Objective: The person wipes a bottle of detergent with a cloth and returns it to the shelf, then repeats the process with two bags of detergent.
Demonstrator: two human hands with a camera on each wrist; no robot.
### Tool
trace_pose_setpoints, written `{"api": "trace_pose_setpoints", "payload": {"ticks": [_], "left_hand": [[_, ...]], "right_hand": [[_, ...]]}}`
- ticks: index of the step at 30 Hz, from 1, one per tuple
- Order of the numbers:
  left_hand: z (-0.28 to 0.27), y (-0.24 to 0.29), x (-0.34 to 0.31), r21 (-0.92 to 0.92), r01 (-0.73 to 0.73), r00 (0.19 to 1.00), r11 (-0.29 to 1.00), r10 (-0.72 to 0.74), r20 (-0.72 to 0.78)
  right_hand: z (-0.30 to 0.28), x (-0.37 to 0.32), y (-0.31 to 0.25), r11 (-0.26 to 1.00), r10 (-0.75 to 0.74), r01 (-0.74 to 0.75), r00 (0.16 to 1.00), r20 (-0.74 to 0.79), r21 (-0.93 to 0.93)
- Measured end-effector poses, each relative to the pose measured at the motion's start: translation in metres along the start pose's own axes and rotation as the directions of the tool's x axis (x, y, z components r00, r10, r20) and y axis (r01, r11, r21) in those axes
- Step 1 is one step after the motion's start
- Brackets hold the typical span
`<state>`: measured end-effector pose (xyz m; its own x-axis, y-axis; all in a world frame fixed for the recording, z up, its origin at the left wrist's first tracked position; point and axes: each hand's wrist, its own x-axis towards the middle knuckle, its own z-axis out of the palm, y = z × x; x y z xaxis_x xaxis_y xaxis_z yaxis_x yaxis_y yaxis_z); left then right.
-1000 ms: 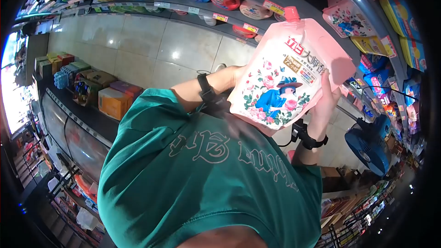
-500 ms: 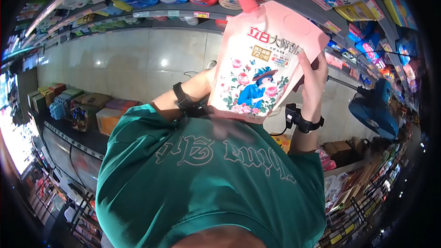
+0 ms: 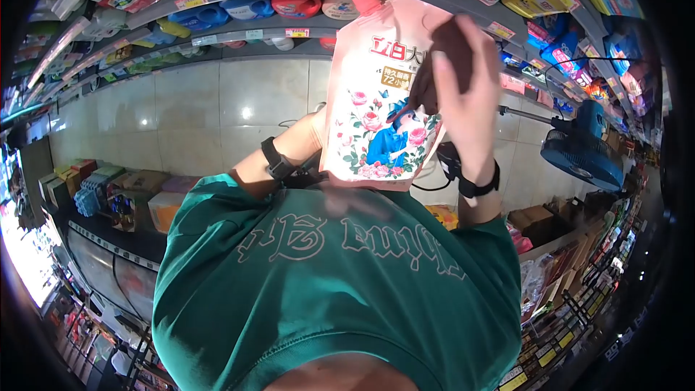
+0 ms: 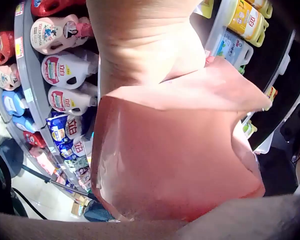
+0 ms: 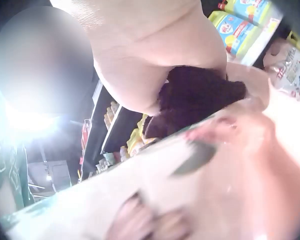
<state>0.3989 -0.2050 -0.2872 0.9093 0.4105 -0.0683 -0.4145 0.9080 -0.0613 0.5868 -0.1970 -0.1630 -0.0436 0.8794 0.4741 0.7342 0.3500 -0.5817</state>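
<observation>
A pink refill pouch with a pink screw cap, printed with roses and a blue-clad figure, stands nearly upright before my chest. My left hand grips its left edge, fingers hidden behind it. In the left wrist view, that hand overlaps the plain pink side of the pouch. A dark brown cloth is held in my right hand, over the right part of the printed front. The right wrist view has the cloth bunched under the hand, close over the pouch.
Curved store shelves with detergent bottles and pouches run across the far side. A blue fan stands at the right. Boxes line a low counter at the left. A black cable hangs by my right wrist.
The pouch has moved left and turned more upright, still in my left hand. My right hand has gone from gripping its right edge to bringing the brown cloth over its front.
</observation>
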Motion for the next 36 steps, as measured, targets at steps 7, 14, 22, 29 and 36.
{"api": "trace_pose_setpoints", "payload": {"ticks": [7,14,22,29,36], "left_hand": [[0.007,0.008,-0.001,-0.024,-0.102,0.994,0.995,0.103,0.041],[0.024,0.021,0.002,-0.023,-0.28,0.957,0.96,0.281,0.069],[0.0,0.025,-0.007,0.007,-0.04,0.998,0.999,0.039,0.053],[0.007,0.023,-0.005,-0.091,-0.027,0.995,0.996,0.035,0.09],[0.026,0.029,0.0,0.347,-0.298,0.949,0.889,0.315,0.006]], "right_hand": [[0.021,-0.016,-0.032,0.98,-0.122,0.039,0.893,0.433,0.196],[0.039,-0.058,-0.054,0.896,-0.436,0.295,0.732,0.524,0.333],[0.025,0.02,0.009,0.983,-0.127,0.143,0.982,0.138,-0.118],[0.036,-0.004,-0.013,0.968,-0.163,0.066,0.899,0.406,0.242],[0.047,-0.046,-0.052,0.875,-0.456,0.283,0.753,0.474,0.393]]}}
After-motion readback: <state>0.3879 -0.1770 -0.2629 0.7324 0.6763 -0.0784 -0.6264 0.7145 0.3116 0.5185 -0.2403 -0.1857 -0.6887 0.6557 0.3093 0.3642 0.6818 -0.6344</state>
